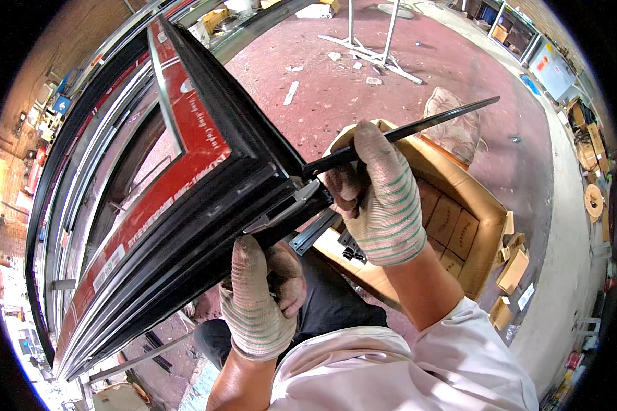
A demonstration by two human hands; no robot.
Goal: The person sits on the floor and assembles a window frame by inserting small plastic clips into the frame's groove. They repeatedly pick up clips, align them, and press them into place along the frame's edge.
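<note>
Left hand (259, 305), in striped knit glove, is curling by the lower edge of the black frame with red film (240, 185), grip unclear | right hand (384, 198), likewise gloved, is pinching a long thin black strip (435, 121), inner end lying at the frame's corner | bracing the frame, keeping the strip straight, is probably serving best

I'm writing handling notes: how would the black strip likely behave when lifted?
The black strip is probably stiff: it juts past the right hand nearly straight. Being so thin, it may be light for its length. Its shiny surface could feel slippery.
</note>
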